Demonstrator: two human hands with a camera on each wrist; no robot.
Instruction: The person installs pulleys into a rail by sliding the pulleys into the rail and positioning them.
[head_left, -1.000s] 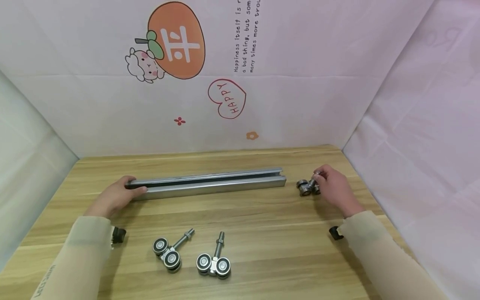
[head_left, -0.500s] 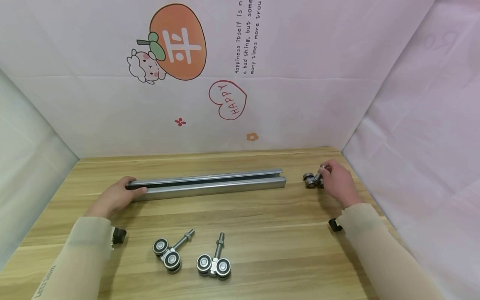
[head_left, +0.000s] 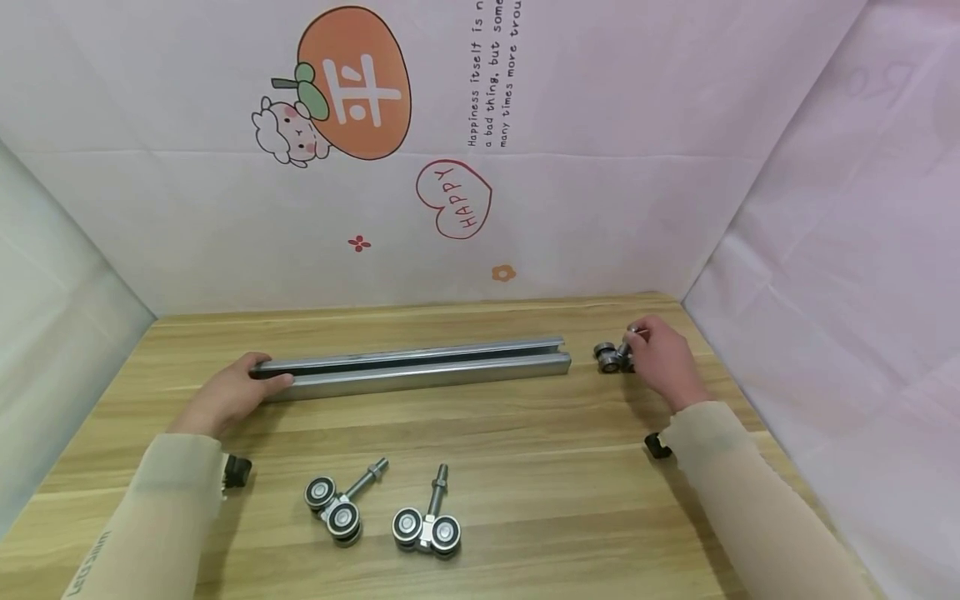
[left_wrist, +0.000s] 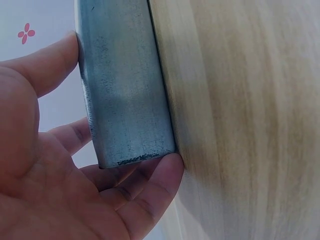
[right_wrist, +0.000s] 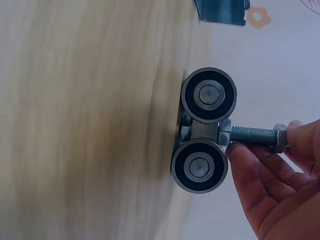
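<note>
A steel channel rail (head_left: 427, 375) lies across the table, its slot facing up. At its left end my left hand (head_left: 228, 392) grips it, thumb on the near top edge and fingers curled round the end, as the left wrist view shows on the rail (left_wrist: 125, 85). Just past the rail's right end, my right hand (head_left: 667, 358) pinches the bolt of a roller trolley (head_left: 609, 358). In the right wrist view this trolley (right_wrist: 204, 130) has its bolt upright from the table, with the wheels at or close to the wood.
Two more roller trolleys lie on the near part of the wooden table (head_left: 540, 467): a left trolley (head_left: 333, 508) and a right trolley (head_left: 427, 529), bolts pointing away. White printed cloth (head_left: 585, 208) walls the back and both sides.
My right hand first carried the trolley away from me and to the right, then back left toward the rail's right end. The left hand and the rail have stayed put.
</note>
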